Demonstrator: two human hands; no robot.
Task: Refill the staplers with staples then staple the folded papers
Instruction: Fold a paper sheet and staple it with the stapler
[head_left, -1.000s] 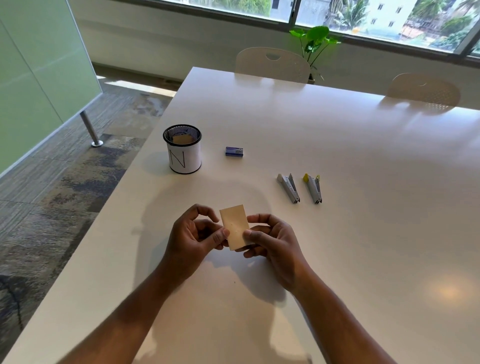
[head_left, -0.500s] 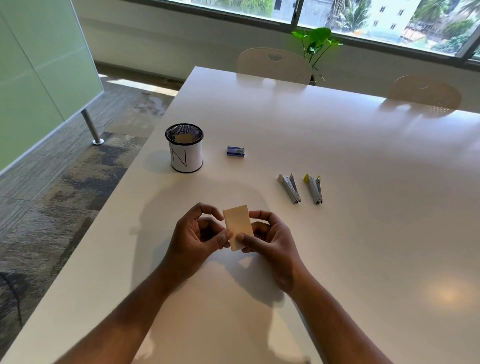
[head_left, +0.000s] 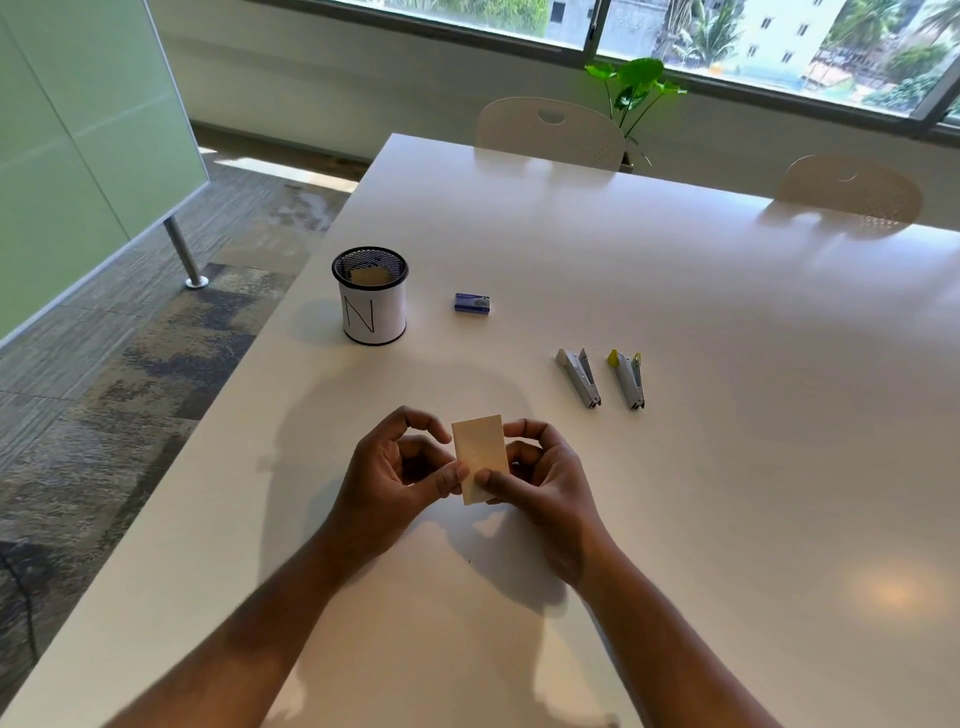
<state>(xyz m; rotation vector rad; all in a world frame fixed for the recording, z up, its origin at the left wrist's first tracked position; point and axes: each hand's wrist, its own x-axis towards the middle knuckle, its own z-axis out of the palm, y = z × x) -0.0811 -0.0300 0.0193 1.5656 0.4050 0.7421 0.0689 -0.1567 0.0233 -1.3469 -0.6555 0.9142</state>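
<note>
Hands: both up over the near desk (head_left: 727, 467), sharing one folded paper (head_left: 479, 452).
Left hand (head_left: 395, 478): thumb pinches the paper's lower left edge, fingers curled behind it.
Right hand (head_left: 545, 483): thumb presses the lower right, fingers curl around the back.
Paper: tan, upright, lifted clear of the desk.
Staplers: grey one (head_left: 579, 376) and yellow-tipped one (head_left: 628, 379) lie side by side, right of and beyond the hands, untouched.
Staple box (head_left: 472, 303): small, blue, farther back.
Cup (head_left: 370, 295): black mesh, marked "N", left of the box, tan paper inside.
</note>
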